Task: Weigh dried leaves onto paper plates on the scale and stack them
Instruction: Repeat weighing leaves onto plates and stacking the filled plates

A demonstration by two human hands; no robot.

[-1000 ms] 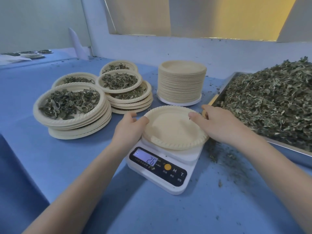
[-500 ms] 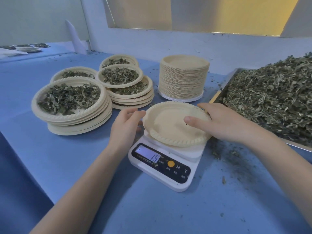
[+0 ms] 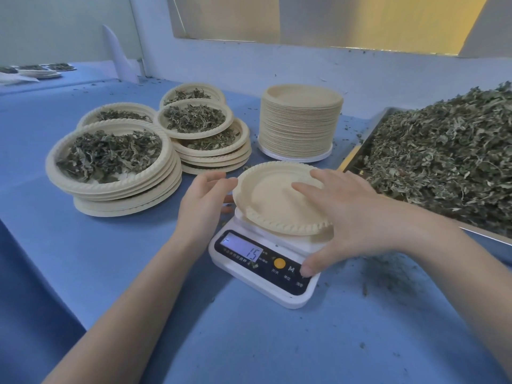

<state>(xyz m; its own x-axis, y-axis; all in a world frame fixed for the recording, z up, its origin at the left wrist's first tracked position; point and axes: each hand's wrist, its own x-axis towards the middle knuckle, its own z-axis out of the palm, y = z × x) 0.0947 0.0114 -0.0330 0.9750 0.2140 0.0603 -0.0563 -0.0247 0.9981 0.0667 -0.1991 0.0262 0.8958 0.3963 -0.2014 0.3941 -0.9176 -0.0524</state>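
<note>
Empty plate point(image 3: 274, 200) sits on the scale point(image 3: 263, 268), display reading 15, no leaves on it yet. Left hand point(image 3: 203, 202) open beside the rim, right hand point(image 3: 352, 217) spread above, thumb at the buttons (taring, likely), gripping nothing. Two filled stacks point(image 3: 116, 167) done; the leaves point(image 3: 443, 164) wait, heaped in the tray.

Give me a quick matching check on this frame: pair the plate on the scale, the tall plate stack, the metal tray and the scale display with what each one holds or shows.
Things:
1. plate on the scale
2. tall plate stack
3. metal tray
4. scale display

States:
A. heaped with loose dried leaves
B. reads 15
C. empty, a hand at each side
D. empty plates piled behind the scale

Pairs: 1-C, 2-D, 3-A, 4-B
</note>
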